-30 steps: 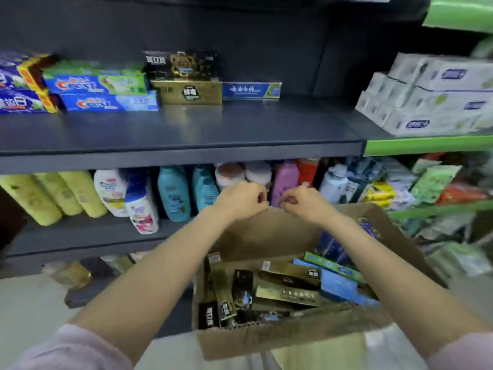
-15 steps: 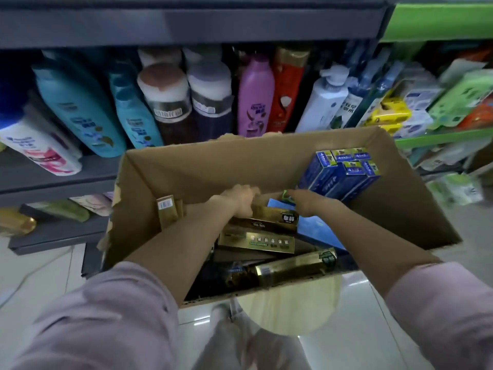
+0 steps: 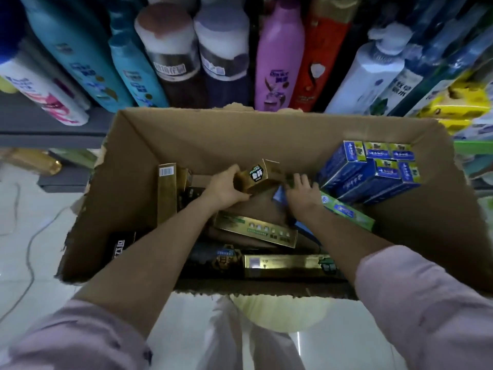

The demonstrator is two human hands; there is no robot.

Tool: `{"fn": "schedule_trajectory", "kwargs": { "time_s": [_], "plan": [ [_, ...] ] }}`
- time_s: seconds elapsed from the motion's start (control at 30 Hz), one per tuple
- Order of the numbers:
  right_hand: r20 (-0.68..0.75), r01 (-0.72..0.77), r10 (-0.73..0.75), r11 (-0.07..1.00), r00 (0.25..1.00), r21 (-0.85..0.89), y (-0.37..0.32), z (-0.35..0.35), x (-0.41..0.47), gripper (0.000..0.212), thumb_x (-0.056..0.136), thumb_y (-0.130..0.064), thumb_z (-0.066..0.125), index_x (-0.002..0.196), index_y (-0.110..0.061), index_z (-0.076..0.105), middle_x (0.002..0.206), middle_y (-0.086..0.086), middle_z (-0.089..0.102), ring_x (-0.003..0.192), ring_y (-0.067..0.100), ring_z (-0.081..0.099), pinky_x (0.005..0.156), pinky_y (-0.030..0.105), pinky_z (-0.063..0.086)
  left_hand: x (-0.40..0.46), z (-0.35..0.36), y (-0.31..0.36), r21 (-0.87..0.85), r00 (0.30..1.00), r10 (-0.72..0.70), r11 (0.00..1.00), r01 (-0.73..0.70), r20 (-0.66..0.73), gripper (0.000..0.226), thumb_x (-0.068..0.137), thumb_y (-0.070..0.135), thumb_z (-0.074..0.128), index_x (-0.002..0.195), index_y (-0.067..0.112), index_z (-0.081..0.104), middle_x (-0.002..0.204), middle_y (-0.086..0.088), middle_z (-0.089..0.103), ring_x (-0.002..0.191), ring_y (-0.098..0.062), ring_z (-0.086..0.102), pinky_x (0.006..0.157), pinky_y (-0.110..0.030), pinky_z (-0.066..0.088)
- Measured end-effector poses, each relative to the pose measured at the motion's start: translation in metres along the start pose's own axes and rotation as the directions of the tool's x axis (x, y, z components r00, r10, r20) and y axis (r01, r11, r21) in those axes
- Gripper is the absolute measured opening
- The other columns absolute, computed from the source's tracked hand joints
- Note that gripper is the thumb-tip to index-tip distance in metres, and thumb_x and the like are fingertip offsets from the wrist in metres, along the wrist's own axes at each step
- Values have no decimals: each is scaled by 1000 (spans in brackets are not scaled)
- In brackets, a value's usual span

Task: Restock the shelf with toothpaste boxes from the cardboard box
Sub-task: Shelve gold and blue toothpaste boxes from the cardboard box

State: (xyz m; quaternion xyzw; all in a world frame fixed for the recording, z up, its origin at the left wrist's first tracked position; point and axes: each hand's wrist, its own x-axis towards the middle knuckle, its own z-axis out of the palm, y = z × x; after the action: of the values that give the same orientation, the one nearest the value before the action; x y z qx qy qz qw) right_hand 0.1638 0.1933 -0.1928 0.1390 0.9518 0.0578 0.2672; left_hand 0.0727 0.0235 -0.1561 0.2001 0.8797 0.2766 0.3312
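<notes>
Pale glossy tiled floor (image 3: 32, 236) with a thin cable (image 3: 29, 252), dim light.

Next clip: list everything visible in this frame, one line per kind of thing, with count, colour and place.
cardboard box: one, brown, open, below the shelf.
gold boxes: several, gold, loose in the box's middle and left.
blue boxes: a stack, blue, box's right side.
green box: one, green, under the blue stack.
bottles: about ten, teal, white, purple, red, on the shelf behind.
shelf: one, grey.
cable: one, white, floor at left.
left hand: grips a gold box.
right hand: fingers spread over the boxes.
</notes>
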Motion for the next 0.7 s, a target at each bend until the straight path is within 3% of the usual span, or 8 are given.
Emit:
{"fn": "schedule_trajectory", "kwargs": {
  "time_s": [0.13, 0.2, 0.3, 0.4, 0.5, 0.6, 0.7],
  "plan": [
    [-32, 103, -99, 983, 995, 155, -6, -13, 6, 41, 91, -18, 54, 131, -8, 46, 141, 14, 32, 132, 31, 28, 103, 43, 32, -13, -16, 0, -108, 997, -29, 994, 22, -66, 48, 79, 20, 73, 119, 12, 49, 119, -2, 58, 112, -20, 53, 95, -32, 43],
    [-66, 157, -142, 904, 988, 398, -3, -33, 1, 46, 89, -26, 59, 129, -10, 42, 132, 15, 46, 124, 33, 42, 96, 44, 40, -23, -23, 1, -192, 993, -45, 981, 23, -111, 49, 77, 23, 75, 119, 14, 51, 120, -4, 60, 114, -22, 55, 96, -36, 46],
    [-205, 204, -70, 615, 976, 762, 2, -67, -13, 55, 86, -31, 64, 133, -13, 41, 126, 12, 57, 116, 31, 54, 95, 43, 45, -42, -35, 8, -316, 979, -68, 949, 4, -193, 45, 78, 34, 74, 116, 19, 54, 112, 2, 62, 107, -20, 59, 82, -39, 53],
    [-323, 300, 20, 325, 946, 897, 2, -96, -44, 53, 89, -28, 61, 137, -15, 43, 126, 4, 59, 115, 19, 56, 96, 32, 45, -71, -46, 22, -514, 969, -57, 854, -77, -240, 31, 83, 34, 70, 109, 24, 58, 103, 8, 65, 106, -15, 61, 94, -34, 50],
    [-339, 335, 48, 73, 940, 939, -7, -119, -74, 47, 94, -29, 54, 138, -18, 44, 127, 1, 58, 110, 13, 58, 91, 25, 48, -102, -59, 36, -579, 965, -4, 801, -155, -264, 29, 89, 42, 59, 112, 25, 57, 108, 9, 66, 106, -11, 62, 97, -31, 48],
    [-356, 367, 115, -92, 927, 926, -23, -145, -104, 37, 95, -35, 51, 129, -22, 53, 123, 2, 62, 111, 17, 60, 102, 39, 45, -132, -79, 46, -566, 946, 78, 785, -253, -316, 43, 89, 53, 53, 120, 24, 59, 116, 8, 66, 109, -10, 61, 102, -35, 45],
    [-362, 396, 160, -339, 918, 853, -41, -177, -131, 26, 99, -30, 44, 116, -18, 58, 102, 2, 64, 94, 15, 61, 98, 40, 47, -162, -100, 54, -607, 939, 126, 733, -306, -321, 41, 91, 50, 51, 122, 25, 54, 118, 16, 61, 113, -1, 55, 97, -17, 43]
  ]
}}
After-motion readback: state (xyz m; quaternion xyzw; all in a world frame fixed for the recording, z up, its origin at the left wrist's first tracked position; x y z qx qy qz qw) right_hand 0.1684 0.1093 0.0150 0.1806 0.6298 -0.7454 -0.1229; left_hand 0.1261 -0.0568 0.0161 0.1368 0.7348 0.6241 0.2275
